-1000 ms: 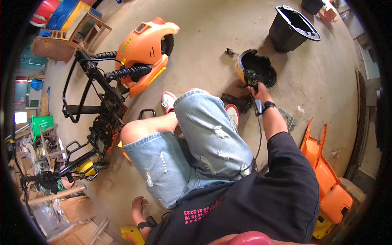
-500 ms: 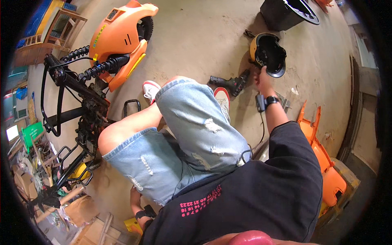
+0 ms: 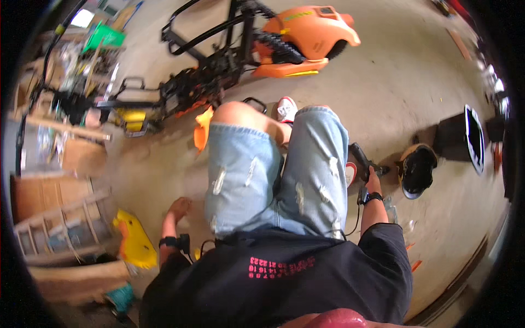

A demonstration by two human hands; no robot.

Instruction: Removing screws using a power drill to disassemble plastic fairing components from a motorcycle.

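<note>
My right hand (image 3: 373, 179) reaches down beside my right shoe (image 3: 350, 174), its fingers closed on a black cordless drill (image 3: 361, 157) on the floor. Just right of the drill an orange-yellow helmet (image 3: 403, 176) lies with its dark inside showing. My left hand (image 3: 180, 205) hangs low to the left of my knee; its fingers are blurred, and I make out nothing in it. Nearest to it are a yellow plastic panel (image 3: 136, 240) and an orange panel piece (image 3: 203, 131) beside my left knee.
Ahead stands a black vehicle frame (image 3: 213, 71) with an orange front fender (image 3: 306, 33) over its wheel. A black bin (image 3: 454, 136) lies beyond the helmet. Wooden boards (image 3: 54, 197), a green container (image 3: 104, 37) and mixed scrap crowd the left side.
My right hand has left the helmet's rim and come to the drill. My view has turned left, and more of my left arm shows, with the hand out beside my knee.
</note>
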